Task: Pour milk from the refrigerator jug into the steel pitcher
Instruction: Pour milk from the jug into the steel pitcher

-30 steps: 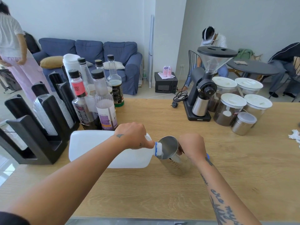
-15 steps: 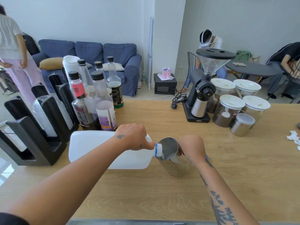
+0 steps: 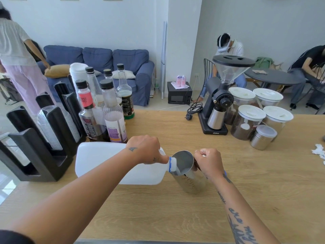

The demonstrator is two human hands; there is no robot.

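A white plastic milk jug (image 3: 105,161) lies tipped on its side above the wooden counter, its open mouth with a blue ring over the rim of the steel pitcher (image 3: 189,178). My left hand (image 3: 144,149) grips the jug near its neck. White milk runs from the mouth into the pitcher. The pitcher is tilted towards the jug. My right hand (image 3: 208,162) holds the pitcher's handle, which the hand hides.
Several syrup bottles (image 3: 112,118) and a black cup holder (image 3: 44,136) stand at the left behind the jug. A coffee grinder (image 3: 221,103), lidded jars (image 3: 248,122) and a steel canister (image 3: 263,137) stand at the back right. Crumpled tissue (image 3: 319,152) lies at the right edge.
The jug and pitcher stay in nearly the same pose as pouring goes on. The view has shifted slightly. People in the background have moved a little.
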